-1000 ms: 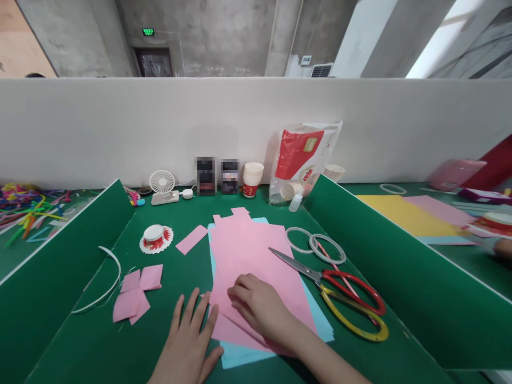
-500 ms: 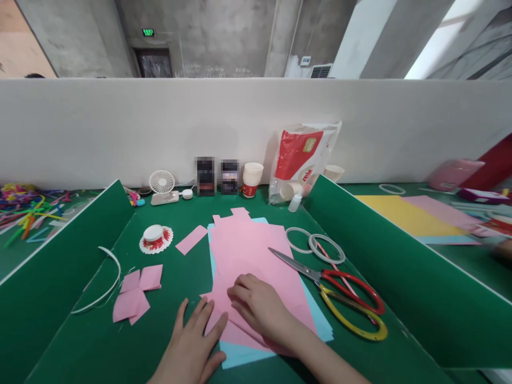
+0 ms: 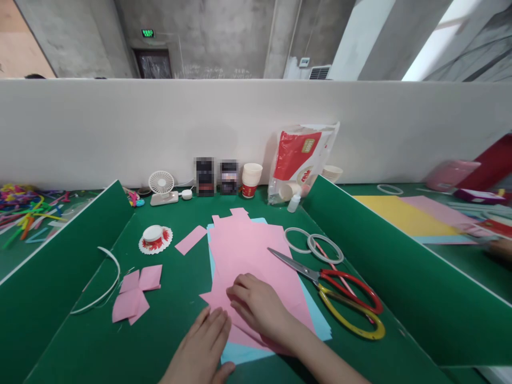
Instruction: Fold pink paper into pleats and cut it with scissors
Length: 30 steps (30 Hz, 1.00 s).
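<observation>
My right hand (image 3: 258, 309) rests on the top pink paper sheet (image 3: 256, 245), its fingers a little bent and pressing on the paper, the thumb hidden. My left hand (image 3: 202, 338) lies flat at the sheet's lower left edge, fingers straight and side by side, thumb apart. A pink corner pokes out just above those fingers. Under the pink paper, light blue sheets (image 3: 318, 314) stick out at the sides and bottom. Large scissors (image 3: 320, 276) with one red and one yellow handle lie right of my right hand, their blades partly open over the paper.
Left are pink paper pieces (image 3: 136, 296), a pink strip (image 3: 191, 240), a small hat-shaped paper piece (image 3: 154, 239) and a white curved strip (image 3: 114, 277). Tape rings (image 3: 326, 248), a small bottle (image 3: 294, 204), paper cups (image 3: 251, 181) and a fan (image 3: 162, 186) stand farther back. Green dividers (image 3: 384, 266) flank the space.
My left hand has shifted slightly right, and its spread fingers have come together at the paper's edge. The right hand stays in place on the pink sheet.
</observation>
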Each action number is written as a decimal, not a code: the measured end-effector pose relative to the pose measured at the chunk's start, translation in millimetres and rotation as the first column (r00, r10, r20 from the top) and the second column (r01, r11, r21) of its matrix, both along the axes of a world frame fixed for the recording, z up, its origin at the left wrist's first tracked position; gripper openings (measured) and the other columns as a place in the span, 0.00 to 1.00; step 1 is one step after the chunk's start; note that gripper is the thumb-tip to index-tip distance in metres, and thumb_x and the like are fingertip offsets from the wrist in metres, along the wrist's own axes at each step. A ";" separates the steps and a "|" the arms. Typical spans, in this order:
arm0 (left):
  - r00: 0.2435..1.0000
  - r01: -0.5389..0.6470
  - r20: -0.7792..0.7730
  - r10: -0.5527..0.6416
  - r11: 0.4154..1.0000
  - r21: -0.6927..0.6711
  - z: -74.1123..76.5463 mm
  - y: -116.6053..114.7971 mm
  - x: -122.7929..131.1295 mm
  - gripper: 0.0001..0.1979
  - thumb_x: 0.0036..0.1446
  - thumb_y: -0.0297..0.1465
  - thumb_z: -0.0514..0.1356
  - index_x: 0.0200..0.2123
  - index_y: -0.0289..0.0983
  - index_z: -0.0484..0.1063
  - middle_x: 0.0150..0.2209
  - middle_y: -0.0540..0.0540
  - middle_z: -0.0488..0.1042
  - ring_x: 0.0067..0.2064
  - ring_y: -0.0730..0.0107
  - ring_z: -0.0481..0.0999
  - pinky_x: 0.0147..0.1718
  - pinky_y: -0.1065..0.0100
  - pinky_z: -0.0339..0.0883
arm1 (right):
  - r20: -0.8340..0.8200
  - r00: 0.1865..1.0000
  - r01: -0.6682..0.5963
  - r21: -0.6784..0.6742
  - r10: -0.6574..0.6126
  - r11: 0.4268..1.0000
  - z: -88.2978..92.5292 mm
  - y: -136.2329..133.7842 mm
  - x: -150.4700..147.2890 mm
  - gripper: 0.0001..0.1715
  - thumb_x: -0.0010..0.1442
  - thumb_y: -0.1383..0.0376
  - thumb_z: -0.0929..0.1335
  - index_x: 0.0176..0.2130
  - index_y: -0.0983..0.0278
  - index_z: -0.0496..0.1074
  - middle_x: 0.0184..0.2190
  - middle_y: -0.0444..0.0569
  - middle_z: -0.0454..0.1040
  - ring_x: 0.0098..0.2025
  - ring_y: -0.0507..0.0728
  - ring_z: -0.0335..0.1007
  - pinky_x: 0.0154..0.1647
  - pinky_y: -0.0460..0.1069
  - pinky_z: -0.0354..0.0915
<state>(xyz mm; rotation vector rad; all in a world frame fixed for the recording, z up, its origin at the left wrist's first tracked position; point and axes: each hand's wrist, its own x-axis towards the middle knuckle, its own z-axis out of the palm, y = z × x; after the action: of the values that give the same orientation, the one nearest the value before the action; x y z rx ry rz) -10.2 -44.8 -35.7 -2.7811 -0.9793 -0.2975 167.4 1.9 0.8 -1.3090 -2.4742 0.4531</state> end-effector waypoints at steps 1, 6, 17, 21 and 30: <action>1.000 -0.014 0.004 0.014 1.000 -0.018 -0.3 -0.3 1.3 0.23 0.53 0.39 0.51 0.51 0.36 0.59 0.47 0.43 0.71 0.49 0.62 0.65 0.49 0.61 0.55 | -0.002 1.000 0.000 0.001 0.000 1.000 -0.2 0.1 0.1 0.07 0.54 0.70 0.62 0.34 0.63 0.69 0.31 0.46 0.69 0.34 0.53 0.62 0.32 0.46 0.57; 0.998 -0.034 -0.045 0.033 0.999 -0.030 -3.1 -3.1 5.9 0.30 0.46 0.49 0.53 0.51 0.40 0.59 0.46 0.37 0.70 0.49 0.51 0.64 0.46 0.50 0.52 | -0.009 1.000 0.006 0.006 -0.006 1.000 -1.3 0.1 -0.2 0.07 0.53 0.71 0.63 0.33 0.64 0.69 0.31 0.46 0.69 0.34 0.53 0.62 0.31 0.46 0.57; 0.999 0.051 -0.008 -0.050 0.980 0.194 -0.8 -5.0 14.3 0.28 0.48 0.50 0.49 0.50 0.42 0.60 0.40 0.41 0.73 0.46 0.50 0.65 0.44 0.49 0.47 | -0.027 1.000 0.012 0.003 -0.011 1.000 -0.3 -0.8 0.0 0.07 0.54 0.71 0.62 0.33 0.63 0.69 0.31 0.46 0.68 0.34 0.53 0.62 0.31 0.45 0.57; 0.984 0.173 0.014 -0.178 0.969 0.174 19.0 -2.6 22.3 0.24 0.54 0.45 0.45 0.42 0.32 0.67 0.36 0.46 0.75 0.41 0.65 0.68 0.42 0.67 0.53 | -0.032 0.999 0.010 0.000 -0.010 1.000 0.9 -1.0 0.2 0.06 0.54 0.71 0.63 0.32 0.63 0.68 0.31 0.45 0.68 0.34 0.52 0.62 0.31 0.45 0.57; 0.991 0.100 0.085 -0.105 0.993 0.062 -2.3 -5.6 29.7 0.27 0.48 0.52 0.47 0.46 0.44 0.64 0.32 0.45 0.70 0.36 0.60 0.65 0.40 0.56 0.55 | -0.040 0.999 0.028 -0.011 -0.029 1.000 3.5 -2.9 -0.1 0.07 0.54 0.72 0.62 0.32 0.63 0.68 0.31 0.46 0.68 0.34 0.53 0.62 0.31 0.45 0.57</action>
<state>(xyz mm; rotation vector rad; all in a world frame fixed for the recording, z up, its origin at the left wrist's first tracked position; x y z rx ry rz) 19.6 -50.4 -38.0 -2.7915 -0.8333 -0.4590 167.3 -1.0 4.3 -1.3242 -2.4202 0.4817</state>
